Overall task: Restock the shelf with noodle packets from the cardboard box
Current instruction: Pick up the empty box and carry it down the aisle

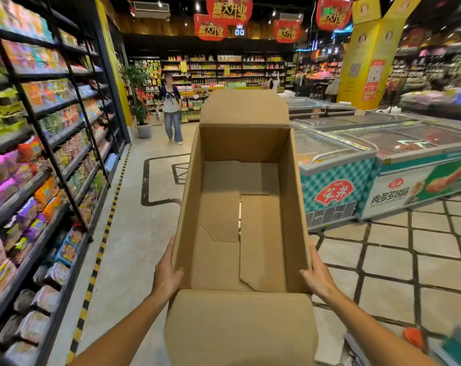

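A long brown cardboard box (192,196) fills the middle of the head view, held up off the floor with its flaps open. Its inside is bare; only the folded bottom flaps show, and no packets lie in it. My left hand (167,273) grips the box's left wall near the close end, thumb over the rim. My right hand (317,276) grips the right wall the same way. The black shelf (65,167) along the left carries rows of colourful noodle packets (43,192) on several levels.
Chest freezers (337,165) with glass lids line the right side of the aisle. A person (171,107) walks in the aisle ahead, beside a potted plant (142,112). A yellow-black floor strip (102,247) runs along the shelf base. A yellow pillar (369,54) stands far right.
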Demonstrator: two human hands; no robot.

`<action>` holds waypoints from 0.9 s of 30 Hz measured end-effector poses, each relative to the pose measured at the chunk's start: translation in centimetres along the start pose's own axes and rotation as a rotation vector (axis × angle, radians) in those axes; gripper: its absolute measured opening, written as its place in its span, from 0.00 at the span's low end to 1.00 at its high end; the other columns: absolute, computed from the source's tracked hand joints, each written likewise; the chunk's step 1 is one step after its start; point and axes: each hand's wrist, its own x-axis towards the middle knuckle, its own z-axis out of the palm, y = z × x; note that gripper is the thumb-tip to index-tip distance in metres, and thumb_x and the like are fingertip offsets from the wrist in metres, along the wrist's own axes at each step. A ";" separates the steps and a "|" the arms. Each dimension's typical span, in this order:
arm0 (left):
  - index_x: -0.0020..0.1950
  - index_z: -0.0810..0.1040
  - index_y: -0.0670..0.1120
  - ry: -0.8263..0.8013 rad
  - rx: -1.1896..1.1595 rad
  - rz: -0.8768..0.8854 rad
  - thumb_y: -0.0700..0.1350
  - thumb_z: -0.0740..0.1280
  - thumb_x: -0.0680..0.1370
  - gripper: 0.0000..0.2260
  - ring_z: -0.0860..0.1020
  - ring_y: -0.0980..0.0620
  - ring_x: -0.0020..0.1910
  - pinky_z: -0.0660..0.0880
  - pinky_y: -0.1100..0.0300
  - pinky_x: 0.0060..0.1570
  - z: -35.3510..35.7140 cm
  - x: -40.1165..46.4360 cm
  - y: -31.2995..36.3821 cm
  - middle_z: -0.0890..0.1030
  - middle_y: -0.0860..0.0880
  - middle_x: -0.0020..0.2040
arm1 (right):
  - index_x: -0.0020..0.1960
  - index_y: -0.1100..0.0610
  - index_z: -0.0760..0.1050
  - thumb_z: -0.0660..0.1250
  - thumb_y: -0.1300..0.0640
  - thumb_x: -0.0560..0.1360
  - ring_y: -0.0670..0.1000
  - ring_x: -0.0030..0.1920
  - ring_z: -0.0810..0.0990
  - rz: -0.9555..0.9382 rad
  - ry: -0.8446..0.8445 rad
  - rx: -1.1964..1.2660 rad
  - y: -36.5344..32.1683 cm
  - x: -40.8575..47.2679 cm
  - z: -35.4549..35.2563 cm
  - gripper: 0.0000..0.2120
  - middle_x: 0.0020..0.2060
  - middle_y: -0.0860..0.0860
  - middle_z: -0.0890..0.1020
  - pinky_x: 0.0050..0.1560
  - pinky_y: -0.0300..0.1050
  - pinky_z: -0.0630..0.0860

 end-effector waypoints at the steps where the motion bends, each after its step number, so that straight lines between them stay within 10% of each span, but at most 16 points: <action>1: 0.78 0.54 0.62 0.004 -0.005 -0.005 0.37 0.71 0.74 0.41 0.77 0.46 0.63 0.77 0.54 0.62 1.2 1.7 0.6 0.75 0.47 0.70 | 0.79 0.38 0.50 0.65 0.66 0.72 0.54 0.65 0.75 0.001 -0.011 0.001 0.4 2.6 -0.8 0.45 0.66 0.47 0.74 0.65 0.54 0.74; 27: 0.79 0.52 0.62 -0.106 0.068 -0.255 0.35 0.65 0.77 0.38 0.74 0.37 0.65 0.74 0.42 0.63 25.3 50.1 -0.7 0.72 0.42 0.71 | 0.78 0.34 0.48 0.64 0.66 0.74 0.62 0.67 0.75 0.225 -0.132 -0.136 10.1 58.5 -1.3 0.45 0.70 0.56 0.73 0.65 0.59 0.76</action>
